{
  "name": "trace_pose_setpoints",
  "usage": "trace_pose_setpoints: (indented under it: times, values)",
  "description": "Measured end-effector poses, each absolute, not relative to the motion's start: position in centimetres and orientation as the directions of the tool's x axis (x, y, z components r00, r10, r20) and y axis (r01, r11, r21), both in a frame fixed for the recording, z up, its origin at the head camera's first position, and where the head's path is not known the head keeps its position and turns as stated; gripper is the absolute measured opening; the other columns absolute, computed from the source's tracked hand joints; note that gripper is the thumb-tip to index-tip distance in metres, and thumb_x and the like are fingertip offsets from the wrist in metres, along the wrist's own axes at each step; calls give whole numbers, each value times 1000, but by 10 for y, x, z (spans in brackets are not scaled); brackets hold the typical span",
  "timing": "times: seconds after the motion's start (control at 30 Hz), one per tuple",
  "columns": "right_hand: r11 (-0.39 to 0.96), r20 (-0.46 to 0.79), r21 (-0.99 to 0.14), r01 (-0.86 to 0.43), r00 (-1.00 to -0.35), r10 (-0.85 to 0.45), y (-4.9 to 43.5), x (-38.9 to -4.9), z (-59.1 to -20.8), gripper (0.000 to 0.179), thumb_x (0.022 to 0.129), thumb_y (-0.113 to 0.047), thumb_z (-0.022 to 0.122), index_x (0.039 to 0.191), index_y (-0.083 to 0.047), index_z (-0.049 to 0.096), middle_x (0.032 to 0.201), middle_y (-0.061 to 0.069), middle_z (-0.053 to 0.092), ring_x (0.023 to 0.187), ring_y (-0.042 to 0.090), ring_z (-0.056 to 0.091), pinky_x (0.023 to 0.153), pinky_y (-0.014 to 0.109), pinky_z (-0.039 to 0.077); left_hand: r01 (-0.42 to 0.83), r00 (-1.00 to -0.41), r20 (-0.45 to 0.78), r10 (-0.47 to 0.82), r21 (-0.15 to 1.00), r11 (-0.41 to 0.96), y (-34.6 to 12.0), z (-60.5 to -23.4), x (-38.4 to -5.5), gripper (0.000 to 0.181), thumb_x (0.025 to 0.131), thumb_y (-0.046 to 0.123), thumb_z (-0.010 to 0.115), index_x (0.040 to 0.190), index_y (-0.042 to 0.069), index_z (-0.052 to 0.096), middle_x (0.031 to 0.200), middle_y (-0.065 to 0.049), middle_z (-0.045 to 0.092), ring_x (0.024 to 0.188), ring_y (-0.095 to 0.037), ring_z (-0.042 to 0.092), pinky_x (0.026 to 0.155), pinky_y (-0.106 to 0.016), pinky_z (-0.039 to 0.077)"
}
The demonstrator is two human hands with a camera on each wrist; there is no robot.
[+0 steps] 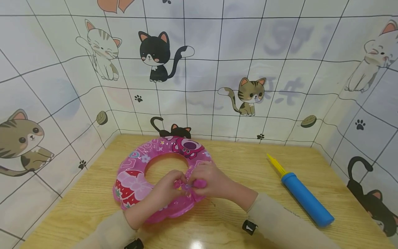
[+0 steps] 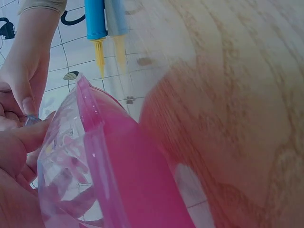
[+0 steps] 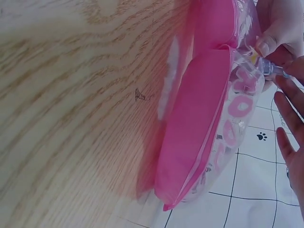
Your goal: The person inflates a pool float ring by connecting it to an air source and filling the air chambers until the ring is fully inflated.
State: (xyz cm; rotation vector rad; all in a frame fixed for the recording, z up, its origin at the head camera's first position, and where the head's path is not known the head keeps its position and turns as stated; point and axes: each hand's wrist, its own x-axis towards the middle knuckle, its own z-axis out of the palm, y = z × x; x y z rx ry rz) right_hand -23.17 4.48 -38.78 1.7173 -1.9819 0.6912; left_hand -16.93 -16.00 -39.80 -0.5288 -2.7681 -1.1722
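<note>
A pink inflatable swim ring (image 1: 155, 147) with strawberry, flower and bear prints lies puffed up on the table. My left hand (image 1: 164, 190) reaches over its near side and pinches the ring around the base of a clear air valve (image 3: 270, 68). Across from it my right hand (image 1: 212, 180) pinches the valve's outer end between thumb and finger; its other fingers spread in the right wrist view. Both hands meet at the valve, which is partly hidden by fingers. The ring's vinyl creases near the seam there.
A blue hand pump (image 1: 306, 199) with a yellow nozzle (image 1: 276, 165) lies on the right of the wooden table (image 1: 242, 155), its nozzle toward the back. Walls covered with a cat-print grid sheet (image 1: 202, 72) enclose the table at the back and both sides.
</note>
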Motion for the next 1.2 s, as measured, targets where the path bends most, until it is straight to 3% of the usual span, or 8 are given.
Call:
trace_pose_setpoints:
  times: [0.17,0.47,0.6,0.8,0.93,1.2]
  values:
    - [92,555,-113,-989,-140,-820,48,-231,-383,17,72,-11,82,83,-17,71,80,-10,68,85,6,62,88,33,47,351,-935,223,274,675,649,-159,-398,-171,27,76,-2,79,85,16,60,92,5,57,91,-18,55,84,-41,52]
    - [108,490,-22,-994,-105,-866,51,-231,-382,21,74,-22,86,89,-18,71,89,-9,67,93,7,61,90,28,45,348,-937,224,269,684,642,-160,-395,-173,24,79,-5,75,85,15,63,95,4,59,97,-21,58,90,-45,51]
    - [123,498,12,-992,-101,-861,51,-231,-384,24,73,-22,86,91,-18,70,92,-8,67,95,8,60,89,28,46,327,-943,199,266,698,636,-160,-394,-174,21,81,-2,75,86,15,64,97,4,60,99,-22,58,92,-46,50]
    - [100,588,16,-995,-71,-806,50,-235,-383,22,70,-14,86,82,-15,69,83,-8,66,85,9,61,78,25,47,303,-949,166,267,702,644,-159,-392,-174,20,82,2,76,89,16,64,98,5,60,103,-22,58,93,-44,50]
    - [80,622,21,-997,-50,-782,50,-238,-384,21,69,-13,87,79,-15,70,83,-7,67,85,9,61,79,27,47,305,-949,167,266,695,651,-158,-392,-174,20,82,2,76,88,16,63,97,5,60,103,-22,59,92,-44,50]
    - [60,607,-57,-997,-82,-790,51,-236,-383,18,72,-10,86,85,-14,75,88,-6,69,90,10,63,84,29,47,361,-932,207,299,628,690,-157,-392,-174,22,81,2,78,84,16,62,96,6,59,98,-19,59,87,-39,52]
